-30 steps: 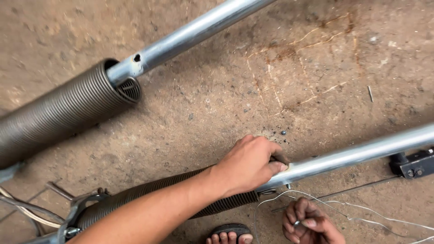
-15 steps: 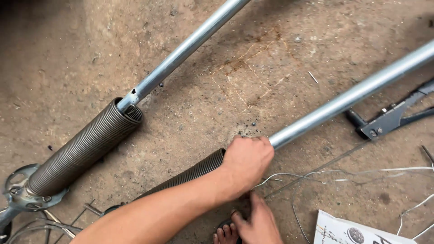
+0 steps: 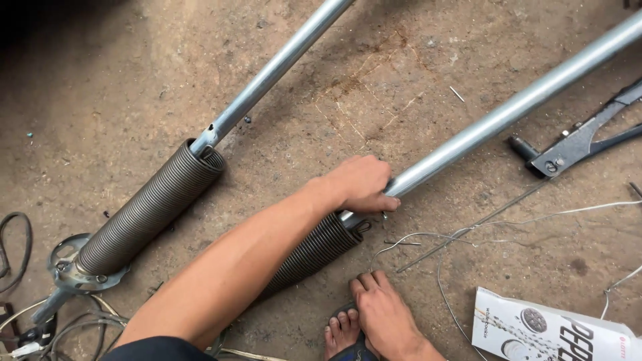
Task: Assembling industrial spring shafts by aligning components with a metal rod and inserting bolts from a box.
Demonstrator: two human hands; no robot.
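Two steel tubes (image 3: 508, 113), two coil springs (image 3: 150, 207) on the floor. Left hand (image 3: 358, 184), grip wrapped tight around near tube at spring's mouth. Right hand (image 3: 381, 311) flat, fingers loose, beside one foot (image 3: 341, 334).

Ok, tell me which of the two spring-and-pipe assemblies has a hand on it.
The nearer one, on the right: the left hand grips where pipe meets spring. The far one lies untouched.

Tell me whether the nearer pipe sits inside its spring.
Inside: the pipe enters the coiled spring where the left hand grips.
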